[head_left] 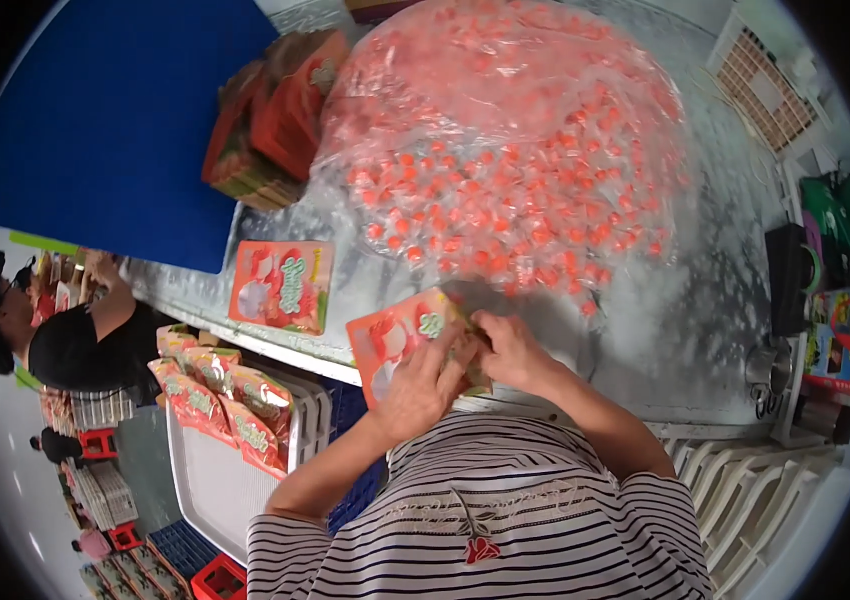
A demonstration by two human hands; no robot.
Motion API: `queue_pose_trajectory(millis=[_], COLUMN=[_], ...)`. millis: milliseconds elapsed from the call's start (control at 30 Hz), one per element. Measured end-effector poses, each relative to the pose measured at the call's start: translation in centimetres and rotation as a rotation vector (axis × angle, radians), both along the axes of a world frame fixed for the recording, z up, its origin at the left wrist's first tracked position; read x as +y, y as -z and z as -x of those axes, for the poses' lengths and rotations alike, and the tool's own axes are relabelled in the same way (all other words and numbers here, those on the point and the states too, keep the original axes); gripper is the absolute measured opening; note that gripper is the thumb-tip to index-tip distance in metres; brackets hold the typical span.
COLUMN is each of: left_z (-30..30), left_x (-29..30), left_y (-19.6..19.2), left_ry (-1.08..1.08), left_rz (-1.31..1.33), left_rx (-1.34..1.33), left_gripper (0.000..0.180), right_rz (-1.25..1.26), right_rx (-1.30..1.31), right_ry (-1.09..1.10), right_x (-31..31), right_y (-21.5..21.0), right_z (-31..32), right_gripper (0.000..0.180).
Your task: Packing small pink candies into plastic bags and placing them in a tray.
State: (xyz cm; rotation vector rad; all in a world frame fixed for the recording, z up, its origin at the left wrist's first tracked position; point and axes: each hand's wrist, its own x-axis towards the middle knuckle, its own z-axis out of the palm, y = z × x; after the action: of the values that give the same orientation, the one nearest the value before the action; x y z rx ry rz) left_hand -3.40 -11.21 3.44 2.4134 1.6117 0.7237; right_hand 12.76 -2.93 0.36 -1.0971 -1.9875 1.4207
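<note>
My left hand (415,396) grips the red bag (385,345), fingers across its front; my right fingers (486,324) curl at its right end, pinching or not, I can't tell. Candies (515,190) heap just beyond; another bag (280,288) lies left.

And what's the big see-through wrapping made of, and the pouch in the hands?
The wrapping looks like thin, glossy plastic film: it wrinkles and glints. The pouch seems smooth, printed film, maybe plastic: it's thin, flat and straight-edged.
</note>
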Motion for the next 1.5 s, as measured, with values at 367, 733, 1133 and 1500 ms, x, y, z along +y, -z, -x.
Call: queue_pose_trajectory(millis=[367,733,1133,1500], left_z=[1.0,-1.2,-0.5,-0.2], left_x=[2.0,1.8,2.0,1.1], left_y=[-3.9,-5.6,-7.4,-5.8], left_ry=[0.533,0.456,0.349,0.185], left_rz=[0.183,0.161,0.237,0.194], left_rx=[0.422,0.598,0.097,0.027], left_gripper=[0.028,0.028,0.018,0.015], right_rz=[-0.109,-0.120,-0.572,-0.735], right_rx=[-0.073,-0.157,0.049,-0.269], right_ry=[-0.123,-0.107,0.113,0.160], right_x=[-0.9,-1.2,2.7,4.5], right_y=[0.1,-0.3,-0.9,2.7], right_z=[-2.0,-2.2,-7.8,-11.7], right_gripper=[0.018,0.021,0.028,0.039])
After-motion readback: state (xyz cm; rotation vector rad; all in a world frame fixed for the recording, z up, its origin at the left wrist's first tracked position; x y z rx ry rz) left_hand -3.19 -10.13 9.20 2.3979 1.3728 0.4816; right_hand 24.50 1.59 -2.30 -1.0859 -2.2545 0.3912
